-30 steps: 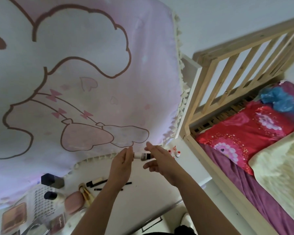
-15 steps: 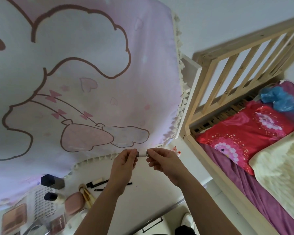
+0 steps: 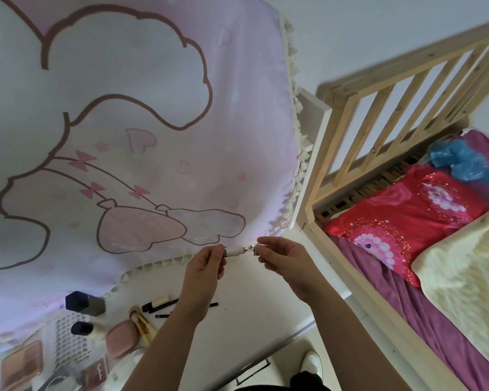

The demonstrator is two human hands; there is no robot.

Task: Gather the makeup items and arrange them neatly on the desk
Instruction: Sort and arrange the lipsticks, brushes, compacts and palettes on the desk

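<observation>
Half a second ago both hands were closed together round a small tube; now they have been drawn slightly apart, and a gap is seen between the white tube and its cap. The tube's ribbed end is pinched by the left hand and the cap is pinched in the fingertips of the right hand. Both pieces are held in the air over the far right part of the tabletop, near the back edge where the fringe of the pink cloth hangs. It is judged that the item is being opened for a check, so its placing is not yet done.

The other makeup is gathered toward the front left corner: a dark box, a bottle, a pink compact, a brush, pencils and a palette. A bare stretch of tabletop is left beneath the hands and toward the right edge, and room for a neat row is judged ample there. The right edge is closely flanked by the wooden bed frame; the front edge is open, so things laid close to it could be knocked off
</observation>
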